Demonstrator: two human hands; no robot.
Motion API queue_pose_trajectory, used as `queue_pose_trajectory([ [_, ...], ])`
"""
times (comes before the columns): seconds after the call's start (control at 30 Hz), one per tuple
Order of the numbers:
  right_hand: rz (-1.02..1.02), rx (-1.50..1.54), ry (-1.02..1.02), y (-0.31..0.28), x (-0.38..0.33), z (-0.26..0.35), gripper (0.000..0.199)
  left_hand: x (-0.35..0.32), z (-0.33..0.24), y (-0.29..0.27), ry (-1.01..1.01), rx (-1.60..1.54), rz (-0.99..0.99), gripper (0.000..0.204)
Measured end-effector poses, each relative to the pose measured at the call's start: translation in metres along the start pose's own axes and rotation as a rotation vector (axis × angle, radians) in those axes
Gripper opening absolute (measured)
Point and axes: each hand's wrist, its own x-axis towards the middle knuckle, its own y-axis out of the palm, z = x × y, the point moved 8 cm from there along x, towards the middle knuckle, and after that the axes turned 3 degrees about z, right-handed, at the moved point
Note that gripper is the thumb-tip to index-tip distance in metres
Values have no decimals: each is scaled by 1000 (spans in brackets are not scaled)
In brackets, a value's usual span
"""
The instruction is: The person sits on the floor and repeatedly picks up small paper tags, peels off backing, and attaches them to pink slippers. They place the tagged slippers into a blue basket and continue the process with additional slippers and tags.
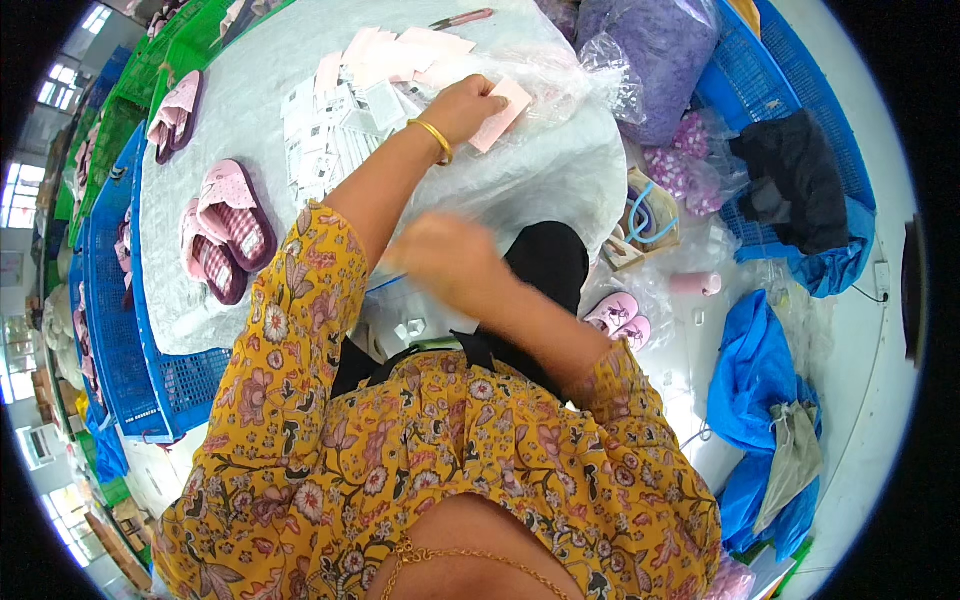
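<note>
My left hand (463, 108), with a gold bangle at its wrist, pinches a pink card (500, 117) above the covered table. My right hand (440, 258) hangs below the left forearm, near the table's front edge. Motion smears its fingers, so whether it holds anything cannot be told. Left of my left hand lie spread white printed cards (335, 135), with a heap of loose pink cards (385, 55) behind them. A pair of pink slippers with checked insoles (228, 232) rests on the table's left side, and another pink pair (175, 112) sits farther back.
A craft knife or cutter (463, 18) lies at the table's far edge. Clear plastic bags (565, 85) and a purple bag (655, 70) are at the far right. Blue crates (190, 385) flank the table. Pink slippers (618, 318) and blue sacking (750, 380) are on the floor.
</note>
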Motion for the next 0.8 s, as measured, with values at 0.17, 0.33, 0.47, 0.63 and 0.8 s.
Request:
queue_pose_trajectory([
  [0.17,43,226,-28,-3,22,61,10,-6,-7,-7,47,83,-55,35],
  [0.33,-254,359,695,-70,-21,-48,12,-28,-19,-15,178,-69,-48,31],
  [0.47,-469,409,795,-105,-31,-74,32,-77,-49,-13,171,-378,-12,14],
  [0.63,-530,587,829,-100,-22,-83,44,-113,-62,-5,187,-228,-10,16],
  [0.8,-517,672,849,-92,-28,-87,33,-125,-59,0,240,-223,14,16],
])
